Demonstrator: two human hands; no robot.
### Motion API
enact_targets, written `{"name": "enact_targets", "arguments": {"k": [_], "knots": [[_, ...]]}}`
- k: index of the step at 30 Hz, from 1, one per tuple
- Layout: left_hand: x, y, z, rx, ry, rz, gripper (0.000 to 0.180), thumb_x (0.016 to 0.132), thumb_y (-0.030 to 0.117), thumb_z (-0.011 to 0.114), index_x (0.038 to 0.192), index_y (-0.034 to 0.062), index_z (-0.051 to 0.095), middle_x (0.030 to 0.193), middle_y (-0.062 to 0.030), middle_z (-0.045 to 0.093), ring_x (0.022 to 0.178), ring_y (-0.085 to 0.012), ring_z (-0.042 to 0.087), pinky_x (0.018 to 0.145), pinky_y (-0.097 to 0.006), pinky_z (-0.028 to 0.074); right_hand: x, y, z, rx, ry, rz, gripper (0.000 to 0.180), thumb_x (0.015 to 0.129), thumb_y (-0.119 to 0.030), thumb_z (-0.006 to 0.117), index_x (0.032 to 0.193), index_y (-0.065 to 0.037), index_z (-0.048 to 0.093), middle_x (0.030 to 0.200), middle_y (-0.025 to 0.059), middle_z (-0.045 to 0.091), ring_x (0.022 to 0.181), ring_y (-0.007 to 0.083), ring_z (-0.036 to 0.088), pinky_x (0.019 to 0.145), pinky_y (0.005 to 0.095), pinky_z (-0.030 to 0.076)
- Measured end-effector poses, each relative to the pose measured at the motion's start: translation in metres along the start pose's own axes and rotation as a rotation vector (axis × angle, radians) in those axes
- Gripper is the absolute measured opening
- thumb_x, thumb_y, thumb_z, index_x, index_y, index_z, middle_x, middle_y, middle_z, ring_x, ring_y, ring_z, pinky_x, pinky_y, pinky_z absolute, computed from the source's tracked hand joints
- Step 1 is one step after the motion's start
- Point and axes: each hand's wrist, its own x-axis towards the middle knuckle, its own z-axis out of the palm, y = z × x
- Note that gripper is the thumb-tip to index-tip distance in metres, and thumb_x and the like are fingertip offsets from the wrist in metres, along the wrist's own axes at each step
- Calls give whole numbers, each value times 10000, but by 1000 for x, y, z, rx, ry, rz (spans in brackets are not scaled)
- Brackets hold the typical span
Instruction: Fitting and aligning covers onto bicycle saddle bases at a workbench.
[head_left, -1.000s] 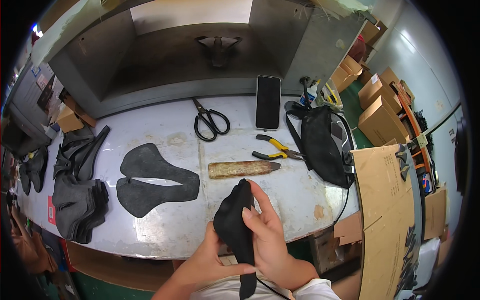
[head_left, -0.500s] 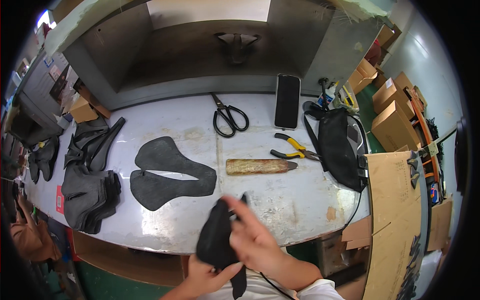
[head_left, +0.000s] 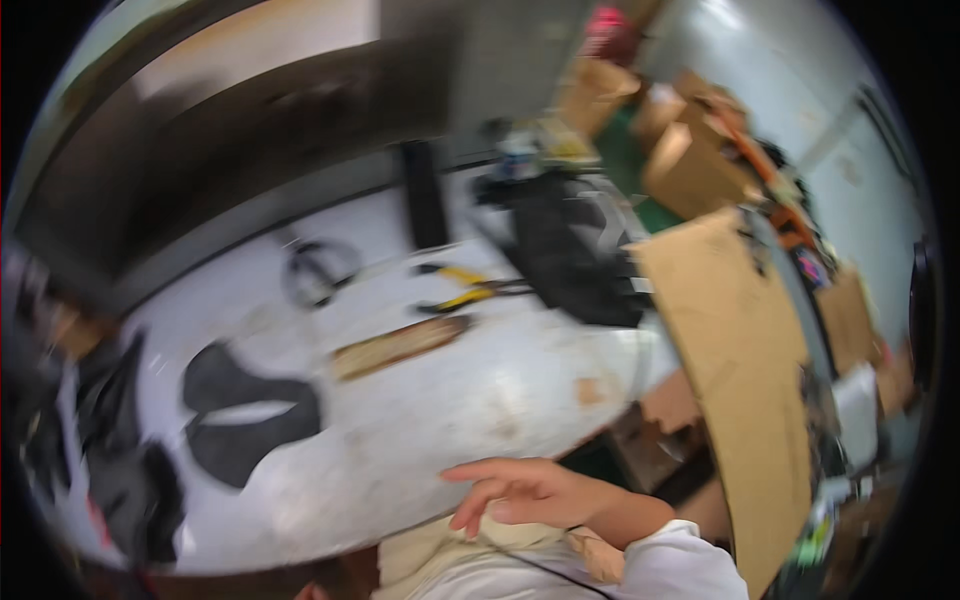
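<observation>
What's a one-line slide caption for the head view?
Motion-blurred head view: right hand open and empty above the white worktable's near edge, with flat black saddle-shaped cut pieces, brown wooden block and yellow-handled pliers beyond.

right hand [head_left: 525, 492] now empty, black piece gone

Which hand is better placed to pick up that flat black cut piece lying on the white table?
Right, probably. The right hand is open and empty at the near edge of the table; the black cut piece lies to its left. The left hand isn't in view.
</observation>
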Motion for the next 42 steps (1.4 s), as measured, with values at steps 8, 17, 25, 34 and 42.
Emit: {"name": "enact_targets", "arguments": {"k": [8,17,25,34,42], "knots": [[19,63,14,-382,-47,472,142,872,194,678,848,58,649,764,-95,659,649,-238,616,592,-349,486,-209,-43,-102,-298,1330,-517,253,944,-103,601,1174,2,595,950,108,683,875,180,658,819,318,526],[34,159,53,107,-79,1154,249,914,238,641,729,71,639,655,-108,636,494,-283,569,458,-382,458,-640,-12,-290,267,2157,-1319,66,920,-8,541,922,58,540,825,165,627,717,249,644,668,344,592],[-4,191,52,392,-112,1164,117,869,136,686,799,43,672,704,-119,657,561,-296,619,510,-381,493,-694,-64,-343,769,1869,-1149,432,995,-388,525,731,-57,442,548,37,447,467,156,439,454,285,336],[-27,195,74,155,-264,1119,71,861,105,697,859,34,690,753,-121,684,611,-284,651,561,-375,523,-649,-105,-334,-404,2274,-1403,331,950,-221,559,673,-133,401,513,-28,355,404,75,369,387,239,287],[-26,216,65,56,-472,1181,204,941,152,624,899,-44,662,668,-204,592,540,-287,573,473,-358,435,-340,-153,-170,-2251,1321,-983,182,815,-121,617,646,-109,553,545,53,443,433,228,440,410,352,340]]}}
